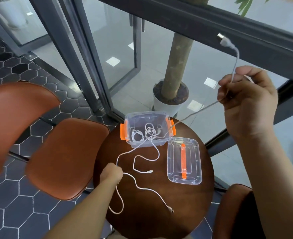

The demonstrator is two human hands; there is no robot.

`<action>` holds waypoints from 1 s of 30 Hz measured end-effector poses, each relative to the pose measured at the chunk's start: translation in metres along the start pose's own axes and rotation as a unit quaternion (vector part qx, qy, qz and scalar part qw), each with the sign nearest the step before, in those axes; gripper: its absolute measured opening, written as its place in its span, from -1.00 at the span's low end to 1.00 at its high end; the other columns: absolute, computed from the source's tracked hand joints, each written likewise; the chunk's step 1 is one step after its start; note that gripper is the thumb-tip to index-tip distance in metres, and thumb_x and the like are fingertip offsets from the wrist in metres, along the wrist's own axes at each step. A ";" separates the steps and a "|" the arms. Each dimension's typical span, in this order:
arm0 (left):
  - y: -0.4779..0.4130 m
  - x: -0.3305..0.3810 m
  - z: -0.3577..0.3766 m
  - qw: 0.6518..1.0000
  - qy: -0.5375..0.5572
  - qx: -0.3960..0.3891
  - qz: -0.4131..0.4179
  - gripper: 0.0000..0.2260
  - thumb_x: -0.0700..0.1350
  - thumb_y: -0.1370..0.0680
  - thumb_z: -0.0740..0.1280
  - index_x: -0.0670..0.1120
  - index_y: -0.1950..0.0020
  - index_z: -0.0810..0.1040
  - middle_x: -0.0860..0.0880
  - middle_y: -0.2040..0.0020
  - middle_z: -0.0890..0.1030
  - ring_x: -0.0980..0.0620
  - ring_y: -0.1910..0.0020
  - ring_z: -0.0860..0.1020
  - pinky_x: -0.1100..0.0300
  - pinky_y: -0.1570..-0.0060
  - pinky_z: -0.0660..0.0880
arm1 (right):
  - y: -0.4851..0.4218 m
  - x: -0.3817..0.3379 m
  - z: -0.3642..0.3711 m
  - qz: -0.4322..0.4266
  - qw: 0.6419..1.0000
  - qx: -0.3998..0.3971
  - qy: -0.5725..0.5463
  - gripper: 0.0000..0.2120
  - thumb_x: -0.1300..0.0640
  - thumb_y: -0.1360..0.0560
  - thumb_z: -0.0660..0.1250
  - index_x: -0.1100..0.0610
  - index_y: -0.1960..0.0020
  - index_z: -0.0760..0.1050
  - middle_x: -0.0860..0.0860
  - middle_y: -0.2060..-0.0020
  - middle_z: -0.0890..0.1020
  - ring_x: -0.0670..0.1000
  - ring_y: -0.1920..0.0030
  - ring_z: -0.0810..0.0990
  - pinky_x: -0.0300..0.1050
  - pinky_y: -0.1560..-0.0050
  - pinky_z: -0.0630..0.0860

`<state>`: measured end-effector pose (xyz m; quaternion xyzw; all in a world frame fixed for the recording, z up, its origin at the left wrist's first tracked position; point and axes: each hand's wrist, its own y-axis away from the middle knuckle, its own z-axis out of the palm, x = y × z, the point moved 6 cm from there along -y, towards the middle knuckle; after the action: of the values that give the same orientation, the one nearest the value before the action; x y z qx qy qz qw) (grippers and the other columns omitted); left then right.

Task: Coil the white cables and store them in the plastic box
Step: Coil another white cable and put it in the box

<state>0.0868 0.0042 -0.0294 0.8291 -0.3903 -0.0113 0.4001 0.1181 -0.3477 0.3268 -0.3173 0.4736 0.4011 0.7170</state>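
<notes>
A clear plastic box (166, 138) with orange latches stands open at the far side of a round dark wooden table (142, 218). Tangled white cables (148, 133) lie inside it. My right hand (247, 102) is raised high and pinches one white cable (235, 61) near its USB plug, which sticks up above the hand; that cable runs down into the box. My left hand (112, 175) is closed on another white cable (137, 185) that trails from the box across the table to a plug near the front. A third cable end (138, 169) lies loose on the table.
The clear lid (173, 169) with an orange handle lies on the table right of the box. Brown leather chairs (63, 156) stand to the left and at the lower right. A potted tree trunk (175, 69) and glass walls stand behind the table.
</notes>
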 end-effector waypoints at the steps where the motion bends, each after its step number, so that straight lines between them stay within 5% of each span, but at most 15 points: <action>1: 0.000 0.004 0.000 1.000 0.000 0.004 -0.003 -0.81 -0.17 -0.53 0.16 -0.18 0.00 0.53 -0.17 0.12 0.67 -0.18 0.19 0.67 0.00 0.14 0.64 | -0.002 -0.002 0.000 -0.005 1.000 0.002 -0.001 -0.67 0.51 -0.39 0.13 0.13 0.12 0.49 0.13 0.34 0.61 0.10 0.39 0.46 -0.11 0.30 0.34; 6: -0.007 0.019 0.001 0.997 0.070 0.012 -0.025 -0.83 -0.19 -0.49 0.17 -0.18 0.05 0.54 -0.16 0.31 0.67 -0.16 0.37 0.67 -0.07 0.15 0.68 | -0.001 -0.005 0.017 -0.011 0.998 -0.053 0.042 -0.68 0.51 -0.38 0.15 0.15 0.11 0.51 0.14 0.32 0.63 0.11 0.40 0.44 -0.13 0.34 0.34; 10: -0.019 0.007 -0.006 0.992 0.107 0.025 -0.060 -0.83 -0.19 -0.49 0.22 -0.23 0.07 0.56 -0.19 0.37 0.66 -0.18 0.39 0.67 -0.10 0.16 0.68 | -0.007 -0.026 0.011 -0.042 0.998 -0.021 0.032 -0.70 0.51 -0.35 0.14 0.19 0.08 0.48 0.13 0.34 0.62 0.11 0.41 0.45 -0.13 0.33 0.32; 15: -0.028 0.006 -0.002 0.991 0.124 0.014 -0.056 -0.80 -0.20 -0.44 0.21 -0.23 0.05 0.57 -0.21 0.27 0.67 -0.21 0.30 0.67 -0.01 0.15 0.66 | -0.012 -0.037 0.021 -0.043 0.997 -0.042 0.039 -0.71 0.50 -0.38 0.16 0.17 0.11 0.50 0.14 0.33 0.62 0.11 0.39 0.48 -0.12 0.33 0.37; 21: -0.058 -0.009 0.010 0.989 0.132 0.012 -0.065 -0.65 -0.17 -0.33 0.17 -0.21 -0.04 0.56 -0.23 0.15 0.62 -0.27 0.21 0.67 -0.20 0.10 0.65 | -0.005 -0.012 0.064 -0.005 0.970 -0.158 0.186 -0.74 0.51 -0.42 0.23 0.22 0.02 0.52 0.14 0.27 0.70 0.12 0.40 0.53 -0.13 0.38 0.46; 24: -0.006 0.017 -0.014 0.990 0.133 0.018 -0.034 -0.84 -0.21 -0.44 0.14 -0.11 -0.01 0.39 -0.19 0.12 0.59 -0.25 0.23 0.68 -0.06 0.25 0.67 | 0.006 0.010 0.079 0.014 0.928 -0.224 0.297 -0.79 0.46 -0.47 0.30 0.23 -0.02 0.55 0.07 0.27 0.72 0.05 0.38 0.56 -0.14 0.37 0.49; 27: 0.001 0.016 -0.017 0.973 0.219 0.017 -0.073 -0.81 -0.26 -0.54 0.13 -0.23 -0.01 0.53 -0.26 0.18 0.63 -0.23 0.37 0.66 -0.08 0.35 0.66 | 0.011 0.015 0.077 -0.008 0.867 -0.263 0.423 -0.84 0.35 -0.45 0.38 0.13 0.05 0.61 -0.03 0.27 0.73 -0.06 0.31 0.62 -0.14 0.27 0.52; 30: 0.003 0.007 -0.012 0.861 0.479 -0.028 -0.170 -0.81 -0.35 -0.57 0.11 -0.34 -0.06 0.50 -0.33 0.21 0.58 -0.22 0.33 0.60 -0.09 0.20 0.60 | 0.009 0.005 0.061 -0.087 0.733 -0.271 0.617 -0.84 0.27 -0.40 0.39 0.02 0.14 0.64 -0.04 0.22 0.71 0.04 0.15 0.61 -0.07 0.13 0.52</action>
<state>0.0938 0.0068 -0.0171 0.7743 -0.0033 0.3087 0.5525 0.1369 -0.2914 0.3431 -0.7162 0.6532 0.1643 0.1826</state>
